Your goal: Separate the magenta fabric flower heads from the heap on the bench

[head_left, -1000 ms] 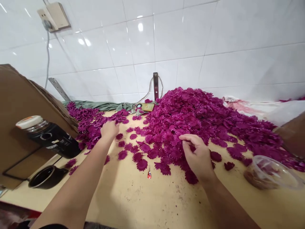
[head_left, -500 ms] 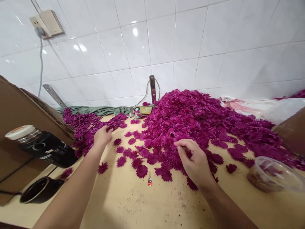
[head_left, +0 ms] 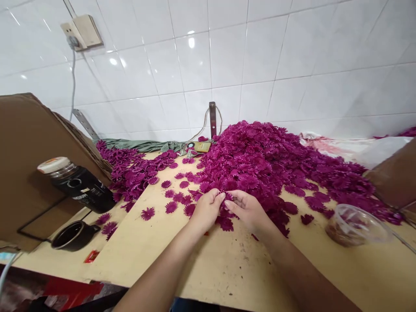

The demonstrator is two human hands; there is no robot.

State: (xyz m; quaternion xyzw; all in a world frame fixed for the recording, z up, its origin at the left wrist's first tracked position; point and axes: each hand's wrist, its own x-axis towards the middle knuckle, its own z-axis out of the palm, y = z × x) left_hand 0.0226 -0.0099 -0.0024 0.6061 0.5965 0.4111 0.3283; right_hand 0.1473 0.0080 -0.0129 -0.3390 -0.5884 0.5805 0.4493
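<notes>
At the front of the purple heap, my left hand (head_left: 207,209) and my right hand (head_left: 248,211) meet, fingertips close together. Both pinch a small purple artificial flower (head_left: 229,197) between thumb and fingers; most of it is hidden by the fingers. Behind my hands rises a large heap of purple artificial flowers (head_left: 256,151). Single flowers lie scattered on the pale table to the left, one of them a loose flower (head_left: 147,213) beyond my left forearm. A smaller pile of flowers (head_left: 130,173) lies farther left.
A black bottle (head_left: 84,188) with a white lid leans near a cardboard box (head_left: 29,143) at left. Below it sits a dark mug (head_left: 73,237). To the right is a clear plastic tub (head_left: 354,227). A yellow phone-like object (head_left: 203,147) lies near the tiled wall (head_left: 227,56).
My left hand has come from the left pile to the middle and now meets my right hand, which has shifted slightly left. The view has moved a little.
</notes>
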